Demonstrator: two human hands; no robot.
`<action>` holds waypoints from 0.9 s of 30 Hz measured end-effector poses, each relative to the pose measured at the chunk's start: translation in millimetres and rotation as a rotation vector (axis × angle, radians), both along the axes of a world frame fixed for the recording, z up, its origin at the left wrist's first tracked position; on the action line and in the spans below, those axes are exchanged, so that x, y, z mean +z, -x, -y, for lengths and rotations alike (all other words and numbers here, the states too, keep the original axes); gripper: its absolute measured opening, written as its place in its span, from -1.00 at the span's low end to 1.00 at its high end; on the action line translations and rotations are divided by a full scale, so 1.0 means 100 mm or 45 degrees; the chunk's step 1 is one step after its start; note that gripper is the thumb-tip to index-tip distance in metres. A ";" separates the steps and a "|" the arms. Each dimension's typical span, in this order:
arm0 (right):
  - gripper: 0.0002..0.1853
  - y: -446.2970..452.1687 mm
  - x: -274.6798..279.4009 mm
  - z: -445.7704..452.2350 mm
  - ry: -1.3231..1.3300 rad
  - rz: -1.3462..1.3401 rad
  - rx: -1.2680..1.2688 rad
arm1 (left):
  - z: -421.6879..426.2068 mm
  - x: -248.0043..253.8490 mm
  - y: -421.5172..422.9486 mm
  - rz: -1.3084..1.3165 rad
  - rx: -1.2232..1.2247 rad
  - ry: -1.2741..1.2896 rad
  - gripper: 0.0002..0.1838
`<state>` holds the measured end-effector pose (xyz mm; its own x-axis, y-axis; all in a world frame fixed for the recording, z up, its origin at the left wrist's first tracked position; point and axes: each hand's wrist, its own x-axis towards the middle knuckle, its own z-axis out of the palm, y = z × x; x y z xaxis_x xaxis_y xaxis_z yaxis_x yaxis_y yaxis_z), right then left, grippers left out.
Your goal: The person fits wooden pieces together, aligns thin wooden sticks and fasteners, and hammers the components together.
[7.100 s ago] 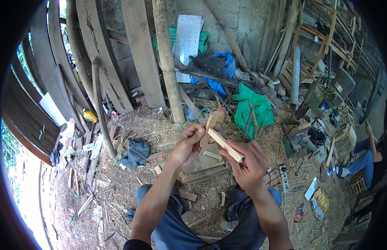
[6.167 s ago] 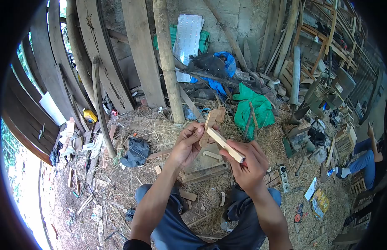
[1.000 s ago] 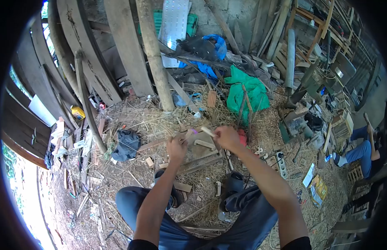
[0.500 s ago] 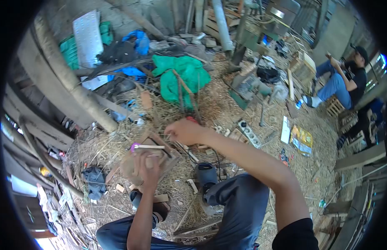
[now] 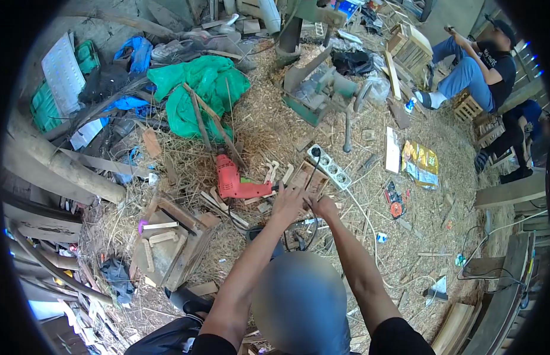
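Note:
My left hand (image 5: 288, 207) reaches forward, fingers stretched out and somewhat apart, at the near end of a small open wooden box (image 5: 308, 179). Right beside it, my right hand (image 5: 324, 209) is curled closed at the same end; whatever its fingers hold is hidden. A red drill (image 5: 238, 181) lies on the straw-covered ground just left of my hands, its dark cord looping below them. Farther left is a wooden block (image 5: 186, 251), on whose top rest several small pale wood pieces (image 5: 162, 237).
A white power strip (image 5: 332, 167) lies beyond the small box. Green sheeting (image 5: 198, 94) and sticks are heaped at upper left. A metal machine (image 5: 319, 89) stands ahead. At right are a yellow packet (image 5: 420, 163) and a seated person (image 5: 476, 71). A blurred round shape covers the lower middle.
My left hand has left the wooden block and moved right to the small box. My right hand has also moved right, beside it. The view has shifted, uncovering the red drill.

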<state>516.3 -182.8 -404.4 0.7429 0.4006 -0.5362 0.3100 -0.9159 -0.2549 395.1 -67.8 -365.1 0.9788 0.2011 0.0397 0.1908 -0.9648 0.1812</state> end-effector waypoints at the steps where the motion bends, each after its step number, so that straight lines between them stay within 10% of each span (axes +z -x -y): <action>1: -0.49 0.03 0.01 -0.07 0.045 -0.047 -0.087 | 0.00 -0.06 0.00 -0.122 -0.045 -0.016 -0.59; 18: -0.50 -0.49 1.01 1.01 0.137 0.407 0.087 | -0.06 0.15 0.59 0.369 0.040 0.208 -0.86; 27: -0.62 0.37 1.67 -1.07 -0.487 0.212 0.832 | -1.03 1.36 1.36 0.396 0.785 0.622 -0.71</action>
